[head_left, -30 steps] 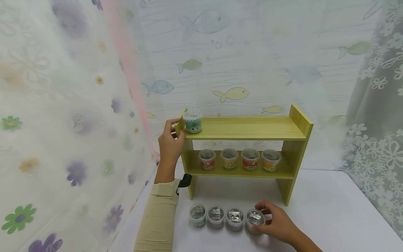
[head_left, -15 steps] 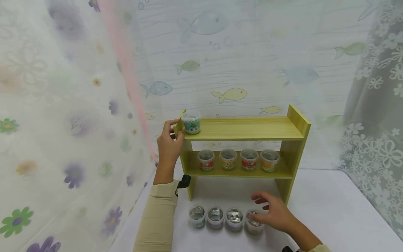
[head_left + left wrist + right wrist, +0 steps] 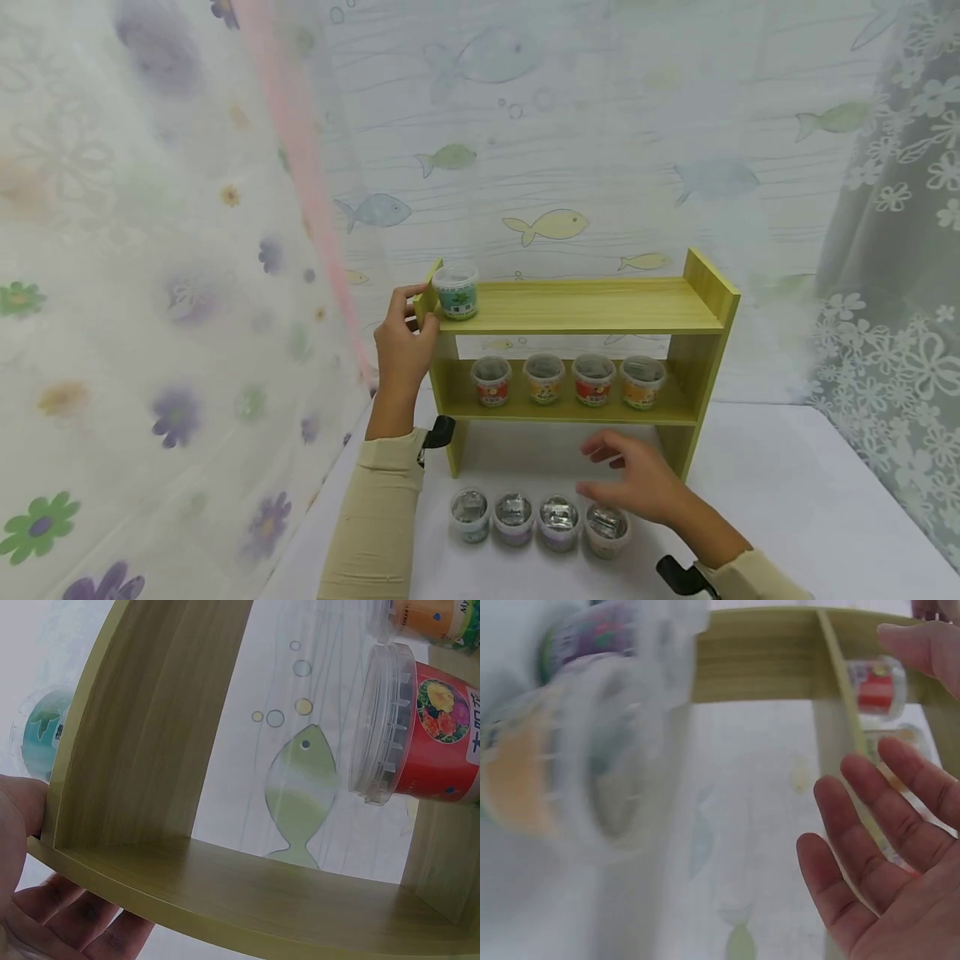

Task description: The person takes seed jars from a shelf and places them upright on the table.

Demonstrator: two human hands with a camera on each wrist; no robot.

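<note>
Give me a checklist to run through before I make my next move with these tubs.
1. Left hand gripping the left side of the shelf: ok.
2. Right hand free: ok, fingers apart, holding nothing.
3. Green tub upright on the top board: ok.
4. Four middle tubs upright: ok.
5. Four front tubs upright on the tabletop: ok.
6. Gaps between front tubs: cannot tell, they stand very close.

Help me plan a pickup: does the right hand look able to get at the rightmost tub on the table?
Probably yes: the right hand is empty, its fingers apart, close to the rightmost tub, and nothing appears to stand between them.
</note>
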